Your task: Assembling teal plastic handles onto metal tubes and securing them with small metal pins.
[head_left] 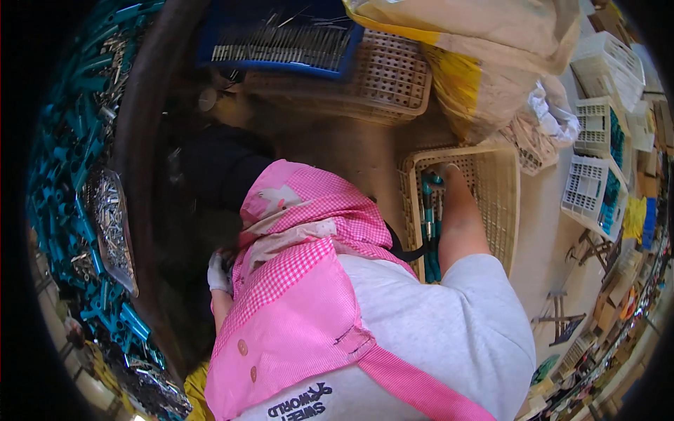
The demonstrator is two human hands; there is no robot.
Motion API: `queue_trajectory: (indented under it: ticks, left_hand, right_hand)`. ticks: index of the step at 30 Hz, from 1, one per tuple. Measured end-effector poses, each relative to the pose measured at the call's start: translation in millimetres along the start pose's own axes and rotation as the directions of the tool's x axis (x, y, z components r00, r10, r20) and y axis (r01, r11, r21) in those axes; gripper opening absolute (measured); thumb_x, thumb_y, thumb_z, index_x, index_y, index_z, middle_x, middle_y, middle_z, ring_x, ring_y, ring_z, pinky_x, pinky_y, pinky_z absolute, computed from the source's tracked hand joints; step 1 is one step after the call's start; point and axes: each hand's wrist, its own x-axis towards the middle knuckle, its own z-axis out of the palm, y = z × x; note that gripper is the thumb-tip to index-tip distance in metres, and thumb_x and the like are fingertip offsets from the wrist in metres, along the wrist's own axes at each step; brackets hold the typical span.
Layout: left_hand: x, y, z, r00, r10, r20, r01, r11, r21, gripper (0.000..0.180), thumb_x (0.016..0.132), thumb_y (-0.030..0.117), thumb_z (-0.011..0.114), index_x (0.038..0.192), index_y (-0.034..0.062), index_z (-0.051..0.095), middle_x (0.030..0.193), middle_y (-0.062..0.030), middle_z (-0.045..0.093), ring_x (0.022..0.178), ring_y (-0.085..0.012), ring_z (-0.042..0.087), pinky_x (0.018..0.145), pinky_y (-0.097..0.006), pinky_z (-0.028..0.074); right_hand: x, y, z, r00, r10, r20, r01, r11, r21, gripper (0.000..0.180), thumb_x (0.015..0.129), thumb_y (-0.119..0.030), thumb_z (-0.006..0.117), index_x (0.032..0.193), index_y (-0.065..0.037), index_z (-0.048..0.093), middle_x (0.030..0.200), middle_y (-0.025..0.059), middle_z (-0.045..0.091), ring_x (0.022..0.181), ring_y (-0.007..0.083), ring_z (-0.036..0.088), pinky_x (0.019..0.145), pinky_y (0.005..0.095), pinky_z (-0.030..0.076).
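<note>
My right hand [444, 169] reaches down into a cream plastic crate [500, 203] on my right. Its bent fingers are at the far end of several teal tube-like pieces [430, 217], which lie lengthwise along the crate's left side. The fingers are too small and partly covered to show a grip. My left hand [219, 272], in a white glove with greyish fingers, is low beside my pink checked apron [295, 281]. The apron's edge and the dark area around it hide part of that hand, and nothing in it can be made out.
Left of me, past a dark curved table edge [137, 154], teal parts [81, 154] are heaped around a tray of small metal pieces [112, 224]. Ahead stand a blue tray of metal rods [281, 52], another cream crate [393, 74] and large sacks [484, 42]. White crates [593, 189] stand far right.
</note>
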Motion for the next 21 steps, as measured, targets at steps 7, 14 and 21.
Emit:
queue_trajectory:
  ticks: [7, 14, 21]
  left_hand:
    - [-5, -3, -8, 0.829, 0.309, 0.467, -0.448, -0.135, 0.884, 0.034, 0.088, 0.023, 0.046, 0.116, 0.0066, 0.057, 0.128, -0.0154, 0.051, 0.120, -0.0279, 0.047, 0.096, -0.033, 0.042]
    - [-38, 18, 45, 0.973, 0.163, 0.161, -0.197, 0.954, 0.227, 0.032, 0.092, 0.017, 0.049, 0.118, -0.0021, 0.050, 0.097, -0.0121, 0.063, 0.089, -0.0191, 0.060, 0.080, -0.030, 0.049]
    - [-71, 58, 58, 0.934, 0.307, 0.182, -0.309, 0.951, -0.018, 0.022, 0.094, 0.014, 0.049, 0.110, -0.0007, 0.053, 0.091, -0.0065, 0.062, 0.088, -0.0126, 0.058, 0.081, -0.025, 0.046]
  right_hand:
    - [-23, -67, 73, 0.924, -0.382, -0.022, 0.327, 0.758, 0.565, 0.038, 0.081, -0.037, 0.063, 0.106, -0.007, 0.064, 0.098, 0.0118, 0.063, 0.089, 0.0242, 0.058, 0.078, 0.0418, 0.046]
    - [-145, -25, -13, 0.767, -0.311, 0.561, 0.641, 0.420, -0.643, 0.045, 0.079, -0.039, 0.064, 0.108, -0.005, 0.063, 0.103, 0.0147, 0.064, 0.096, 0.0240, 0.059, 0.082, 0.0412, 0.046]
    - [-411, -169, 96, 0.273, -0.508, 0.817, 0.896, -0.175, -0.408, 0.018, 0.084, -0.008, 0.060, 0.100, -0.003, 0.066, 0.089, 0.0107, 0.068, 0.076, 0.0166, 0.065, 0.068, 0.0302, 0.052]
